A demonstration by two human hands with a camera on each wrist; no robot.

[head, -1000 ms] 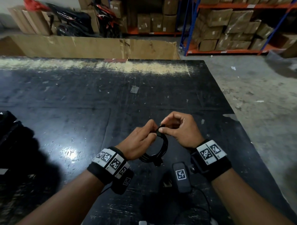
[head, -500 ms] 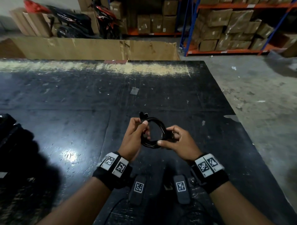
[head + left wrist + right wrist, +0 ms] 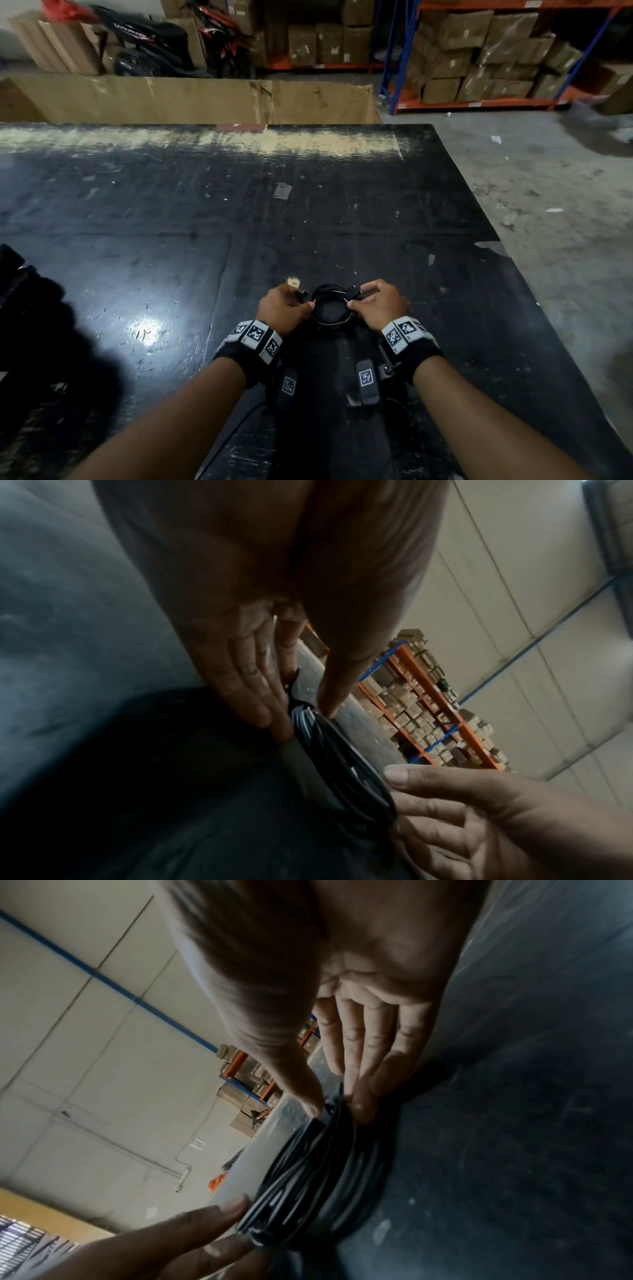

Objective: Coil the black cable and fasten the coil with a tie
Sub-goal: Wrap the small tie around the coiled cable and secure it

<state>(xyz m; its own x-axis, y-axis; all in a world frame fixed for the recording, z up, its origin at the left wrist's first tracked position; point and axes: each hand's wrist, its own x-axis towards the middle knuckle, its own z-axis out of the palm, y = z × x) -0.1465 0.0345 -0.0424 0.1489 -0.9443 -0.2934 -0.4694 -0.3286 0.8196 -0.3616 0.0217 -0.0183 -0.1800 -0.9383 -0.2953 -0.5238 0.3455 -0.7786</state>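
Note:
The black cable, wound into a small round coil (image 3: 329,288), lies flat on the black table (image 3: 171,240) near its front edge, between my two hands. My left hand (image 3: 306,302) pinches the coil's left side between thumb and fingers (image 3: 270,718). My right hand (image 3: 354,300) pinches the right side the same way, thumb opposite fingers (image 3: 359,1107). The left wrist view shows the coil's stacked turns (image 3: 342,753) with a thin black strip (image 3: 294,683) sticking out by my left fingers; I cannot tell whether it is the tie. The right wrist view shows the coil (image 3: 308,1172) on edge.
A dark object (image 3: 13,274) sits at the table's left edge. A small tan scrap (image 3: 293,281) lies just beyond my left hand. Cardboard sheets (image 3: 191,99) stand behind the table. Concrete floor (image 3: 548,205) and box-filled shelves (image 3: 496,58) are to the right.
Both hands have brought the coil down from mid-air onto the table and turned it from upright to flat. The grips have shifted to its left and right sides.

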